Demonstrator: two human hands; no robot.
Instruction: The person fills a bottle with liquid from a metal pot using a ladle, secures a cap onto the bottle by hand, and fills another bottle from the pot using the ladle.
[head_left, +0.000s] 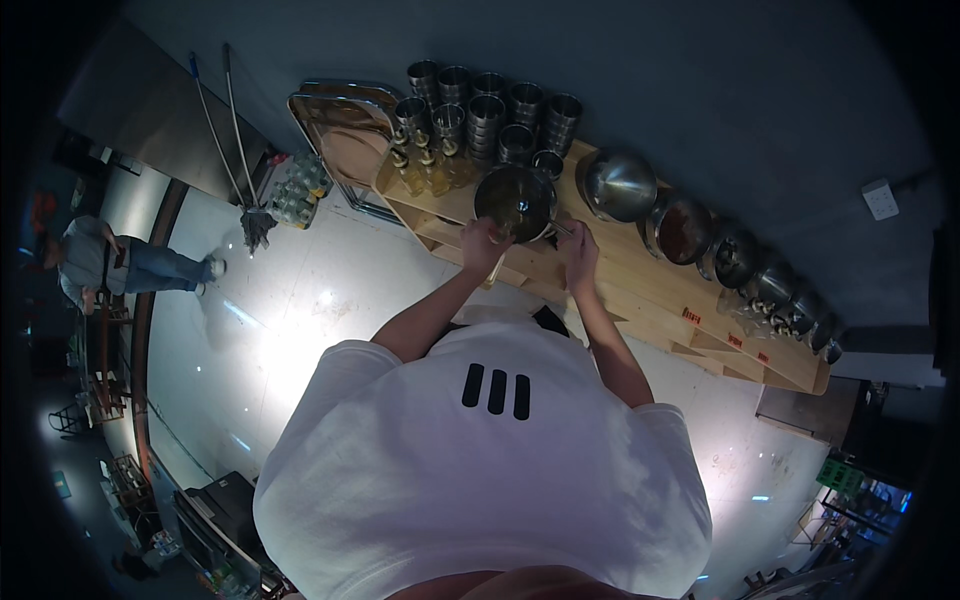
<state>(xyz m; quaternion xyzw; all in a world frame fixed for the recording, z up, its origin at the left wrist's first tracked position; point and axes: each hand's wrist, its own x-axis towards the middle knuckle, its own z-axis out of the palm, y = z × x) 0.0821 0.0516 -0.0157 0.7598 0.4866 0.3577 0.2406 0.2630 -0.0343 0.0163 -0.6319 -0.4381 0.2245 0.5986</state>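
Observation:
A round metal bowl with a dark inside stands before me at the front edge of a wooden shelf unit. My left hand is at the bowl's near left rim, its fingers partly curled; whether it grips the rim is unclear. In my right hand is the thin metal handle of a utensil that reaches towards the bowl; the utensil's far end cannot be made out. Behind the bowl rise stacked metal cups, and glass bottles with pour spouts stand to its left.
Metal bowls, one with reddish contents, line the shelf top to the right. Folding chairs, packed bottles and mops are at the left. Farther left stands another person. A wall socket is at right.

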